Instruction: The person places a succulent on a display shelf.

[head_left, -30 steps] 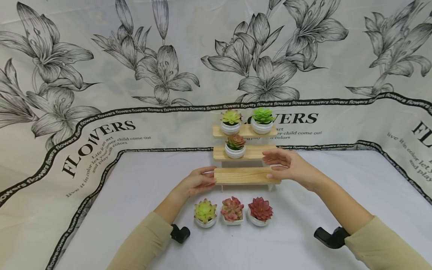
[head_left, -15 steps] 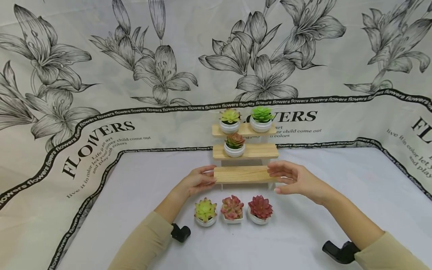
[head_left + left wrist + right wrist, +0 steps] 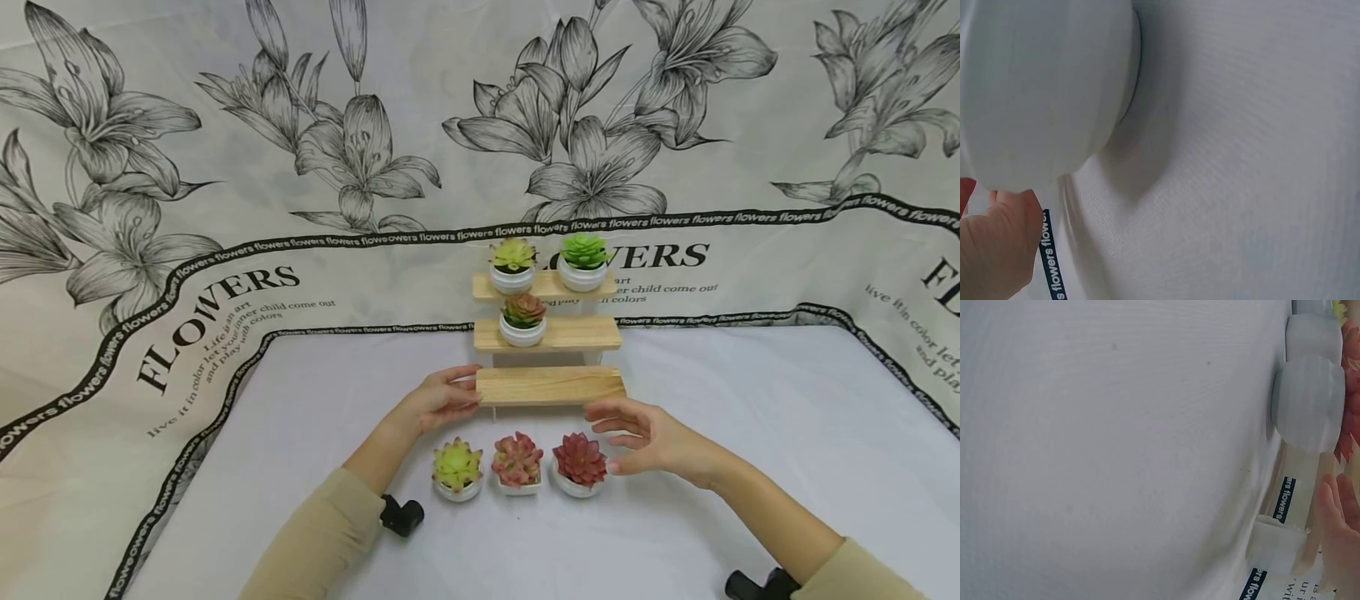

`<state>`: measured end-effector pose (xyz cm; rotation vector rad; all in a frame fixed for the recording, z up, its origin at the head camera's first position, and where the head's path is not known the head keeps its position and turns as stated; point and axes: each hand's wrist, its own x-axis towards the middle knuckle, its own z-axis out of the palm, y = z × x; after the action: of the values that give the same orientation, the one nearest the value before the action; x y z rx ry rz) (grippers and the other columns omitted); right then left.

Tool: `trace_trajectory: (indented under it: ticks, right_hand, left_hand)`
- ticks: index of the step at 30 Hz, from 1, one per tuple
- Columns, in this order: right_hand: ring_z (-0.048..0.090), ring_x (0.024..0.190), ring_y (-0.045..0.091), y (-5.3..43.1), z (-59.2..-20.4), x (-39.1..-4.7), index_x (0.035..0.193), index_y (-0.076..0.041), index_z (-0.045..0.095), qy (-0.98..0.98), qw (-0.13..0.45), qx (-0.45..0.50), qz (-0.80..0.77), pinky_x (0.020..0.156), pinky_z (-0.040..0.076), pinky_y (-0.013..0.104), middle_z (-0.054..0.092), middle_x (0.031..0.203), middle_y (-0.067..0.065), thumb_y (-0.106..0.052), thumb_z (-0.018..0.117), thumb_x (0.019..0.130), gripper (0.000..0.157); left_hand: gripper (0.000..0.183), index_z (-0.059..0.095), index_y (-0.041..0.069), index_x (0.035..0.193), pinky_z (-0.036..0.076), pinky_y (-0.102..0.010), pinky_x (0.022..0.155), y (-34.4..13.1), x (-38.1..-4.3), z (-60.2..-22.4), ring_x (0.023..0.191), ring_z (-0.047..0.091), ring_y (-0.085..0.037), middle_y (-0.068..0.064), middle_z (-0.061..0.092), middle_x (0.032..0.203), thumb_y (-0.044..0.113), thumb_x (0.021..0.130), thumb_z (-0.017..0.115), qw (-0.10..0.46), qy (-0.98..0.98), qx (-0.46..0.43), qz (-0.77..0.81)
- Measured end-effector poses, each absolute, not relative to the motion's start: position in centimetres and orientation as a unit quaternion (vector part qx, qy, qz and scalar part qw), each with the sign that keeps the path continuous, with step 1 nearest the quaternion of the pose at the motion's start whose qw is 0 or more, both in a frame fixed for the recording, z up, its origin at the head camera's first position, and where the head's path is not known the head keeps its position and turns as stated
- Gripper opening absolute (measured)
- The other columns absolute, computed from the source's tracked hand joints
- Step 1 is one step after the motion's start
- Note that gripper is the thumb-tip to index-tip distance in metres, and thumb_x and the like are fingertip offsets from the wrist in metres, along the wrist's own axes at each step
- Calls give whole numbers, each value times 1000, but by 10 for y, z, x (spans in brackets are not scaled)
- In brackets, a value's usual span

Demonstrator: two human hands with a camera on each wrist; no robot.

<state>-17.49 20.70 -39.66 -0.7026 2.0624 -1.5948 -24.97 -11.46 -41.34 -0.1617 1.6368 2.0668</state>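
A three-tier wooden plant stand (image 3: 551, 387) rises at the centre of the head view. My left hand (image 3: 438, 400) grips the left end of its lowest shelf. My right hand (image 3: 648, 437) is beside a dark red succulent (image 3: 579, 458) in a white pot, fingers loosely bent and holding nothing. The thumb tip is close to its leaves; contact is unclear. To the left sit a pink succulent (image 3: 517, 458) and a yellow-green succulent (image 3: 457, 465). In the left wrist view, a white pot (image 3: 1041, 94) fills the upper left, with my left hand partly visible below it.
The top shelf bears a yellow-green succulent (image 3: 512, 265) and a bright green one (image 3: 582, 260). A brownish-red succulent (image 3: 523, 319) stands on the middle shelf's left. Behind the white-covered table (image 3: 300, 417) hangs floral cloth (image 3: 375, 287).
My right hand has come off the lowest shelf's right end and moved down toward the dark red succulent. The left hand stays at the shelf's left end.
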Motion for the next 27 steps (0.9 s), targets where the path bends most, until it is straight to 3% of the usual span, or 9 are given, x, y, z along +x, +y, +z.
trace_trajectory:
  ticks: [8, 13, 18, 27]
  right_hand:
    - [44, 120, 24, 205, -409, -175, 137, 7, 32, 734, 239, -268, -576, 99, 39, 28, 32, 138, 31, -2, 73, 76, 74]
    - [40, 122, 31, 202, -415, -174, 140, 4, 32, 742, 254, -259, -564, 99, 39, 29, 31, 139, 29, -2, 75, 72, 80]
    - [37, 123, 37, 197, -420, -173, 140, 3, 31, 752, 261, -250, -551, 101, 37, 43, 34, 139, 27, -4, 77, 70, 84]
    - [51, 114, 25, 192, -424, -174, 133, 9, 36, 728, 290, -232, -576, 91, 47, 27, 51, 124, 17, 2, 78, 70, 76]
  left_hand:
    - [58, 40, 1, 139, 52, -29, 78, -114, -251, -414, 86, 59, -17, -23, 43, 137, -17, 85, 51, 246, 597, -62, 761]
    - [58, 40, 1, 139, 53, -28, 76, -114, -251, -415, 85, 59, -17, -23, 43, 137, -17, 85, 51, 244, 598, -64, 760]
    - [58, 39, -1, 139, 53, -24, 69, -115, -250, -416, 81, 60, -15, -24, 44, 136, -18, 85, 50, 243, 599, -56, 761]
    - [57, 40, -1, 139, 53, -25, 70, -114, -250, -415, 79, 60, -14, -25, 46, 134, -18, 85, 51, 241, 600, -53, 761]
